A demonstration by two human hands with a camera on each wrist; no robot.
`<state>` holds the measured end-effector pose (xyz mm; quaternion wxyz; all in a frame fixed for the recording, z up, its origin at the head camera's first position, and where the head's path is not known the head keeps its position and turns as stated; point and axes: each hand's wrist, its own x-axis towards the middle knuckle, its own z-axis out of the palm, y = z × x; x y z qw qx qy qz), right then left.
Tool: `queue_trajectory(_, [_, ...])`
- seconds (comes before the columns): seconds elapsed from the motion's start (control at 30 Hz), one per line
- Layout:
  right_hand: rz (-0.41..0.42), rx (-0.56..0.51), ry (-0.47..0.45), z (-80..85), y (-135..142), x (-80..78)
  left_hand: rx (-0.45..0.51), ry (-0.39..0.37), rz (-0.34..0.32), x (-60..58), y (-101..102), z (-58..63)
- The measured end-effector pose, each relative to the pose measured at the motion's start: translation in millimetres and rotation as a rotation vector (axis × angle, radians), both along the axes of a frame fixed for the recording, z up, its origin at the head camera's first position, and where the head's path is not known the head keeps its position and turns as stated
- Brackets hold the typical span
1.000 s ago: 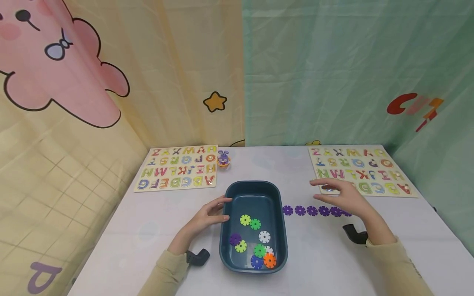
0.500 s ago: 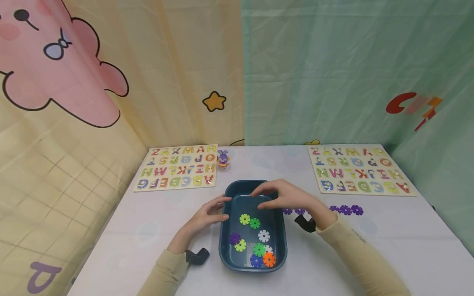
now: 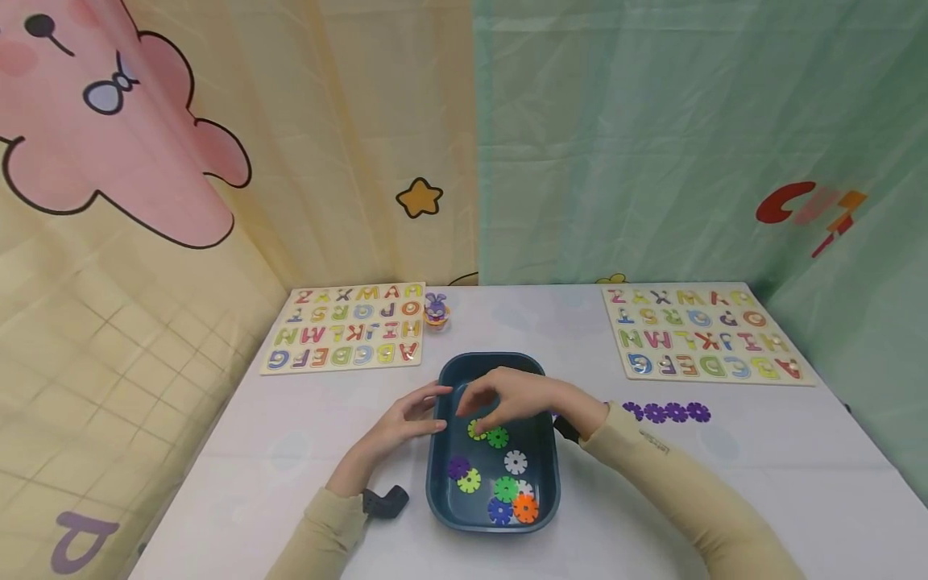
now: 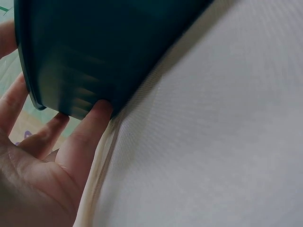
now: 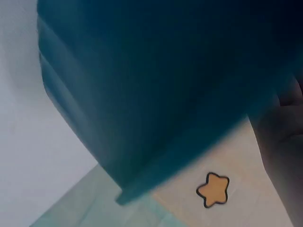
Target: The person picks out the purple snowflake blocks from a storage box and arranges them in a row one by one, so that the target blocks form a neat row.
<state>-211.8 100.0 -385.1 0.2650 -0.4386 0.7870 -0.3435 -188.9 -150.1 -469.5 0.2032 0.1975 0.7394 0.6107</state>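
A dark blue plastic tub holds several notched building discs, among them a yellow one, a green one, a purple one and an orange one. My left hand rests fingers and thumb against the tub's left side. In the left wrist view its thumb presses the outer wall. My right hand reaches down inside the tub, thumb and forefinger apart, thumb tip right over the yellow disc. The right wrist view shows mostly the tub's outer wall, hiding the right fingers.
Right of the tub runs a row of purple discs, partly behind the right forearm. Alphabet puzzle boards lie at back left and back right. A small purple rabbit figure stands beside the left board. Curtains hang behind the table.
My right hand has swung left from above the purple row, over the tub's right rim, and down to the yellow disc. The left hand has stayed at the tub's side.
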Motion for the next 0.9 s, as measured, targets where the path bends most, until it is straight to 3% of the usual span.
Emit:
queue_trajectory(0.4, [0.076, 0.003, -0.035, -43.4, -13.8, 5.2, 0.009, 0.001, -0.011, -0.9, 0.3, -1.7])
queue_trajectory(0.6, [0.086, -0.006, 0.034, -57.9, -18.9, 9.1, 0.005, 0.002, -0.012, -1.3, 2.2, -0.9])
queue_trajectory(0.9, [0.110, 0.059, 0.174, -60.8, -23.9, 11.4, -0.002, 0.006, -0.006, -1.0, 0.3, -1.3])
